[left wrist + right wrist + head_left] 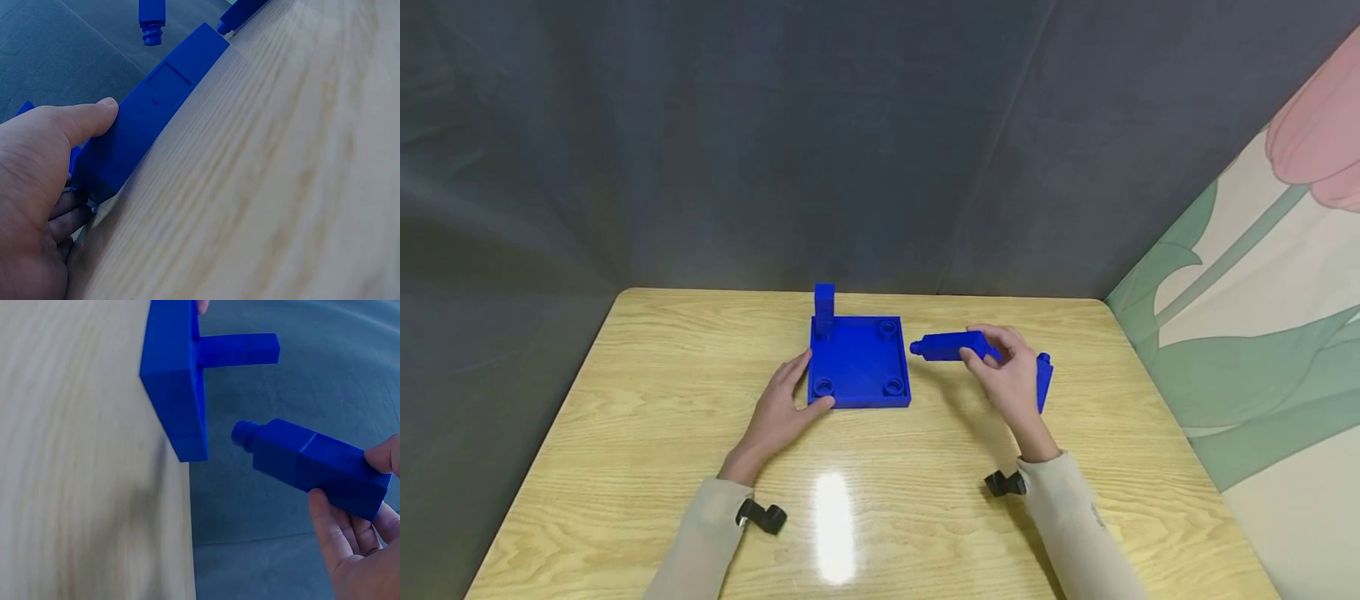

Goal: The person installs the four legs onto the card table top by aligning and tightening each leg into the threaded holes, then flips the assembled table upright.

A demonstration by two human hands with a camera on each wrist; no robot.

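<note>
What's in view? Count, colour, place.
Table: 1, wood-grain, centre
Base: 1, blue, table's far half
Open sockets: 3, blue, base corners
Upright post: 1, blue, base's far-left corner
Held post: 1, blue, in right hand
Loose post: at least 1, blue, beside right hand
Curtain: 1, dark grey-blue, behind table
Floral panel: 1, pink/green/cream, far right
Wrist devices: 2, black, on sleeves
Sleeves: 2, beige, forearms
Left hand: 1, base's near-left corner
Right hand: 1, right of base

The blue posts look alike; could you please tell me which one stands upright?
That is the corner post on the blue base; the right grip holds the second post sideways, and the third post lies on the table, partly hidden.
</note>
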